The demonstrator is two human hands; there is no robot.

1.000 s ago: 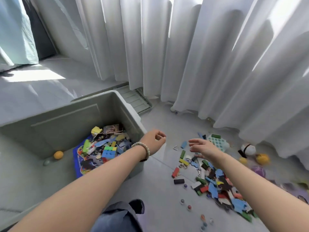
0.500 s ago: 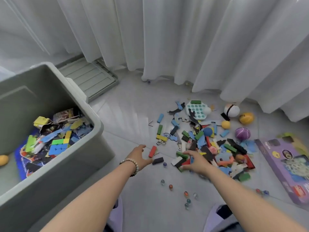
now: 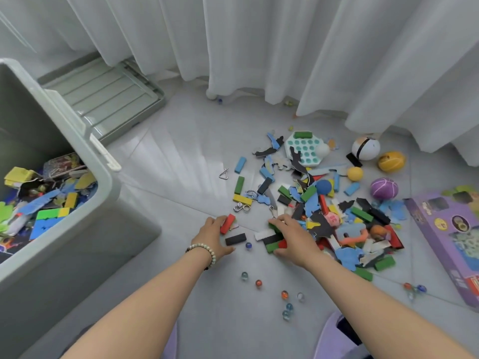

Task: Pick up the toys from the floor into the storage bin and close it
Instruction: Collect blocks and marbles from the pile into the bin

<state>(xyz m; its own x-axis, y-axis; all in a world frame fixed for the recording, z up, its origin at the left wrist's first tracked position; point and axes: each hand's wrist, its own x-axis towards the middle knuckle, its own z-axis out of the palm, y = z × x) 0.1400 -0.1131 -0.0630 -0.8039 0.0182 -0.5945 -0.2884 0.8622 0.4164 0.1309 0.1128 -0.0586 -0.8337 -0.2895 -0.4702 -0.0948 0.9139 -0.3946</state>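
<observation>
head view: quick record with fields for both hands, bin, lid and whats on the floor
left hand: grips red block; black block lies by its thumb
right hand: grips cluster of blocks at the pile's near edge
storage bin: open, partly filled, on the left
lid: flat on the floor behind the bin
toy pile: on the floor, right of the hands
marbles: scattered near the person

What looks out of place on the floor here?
A blue marble and a second marble sit apart from the toy pile, right at the curtain hem, easy to miss. The lid lies on the floor, partly under the curtain, not on the storage bin.
</observation>
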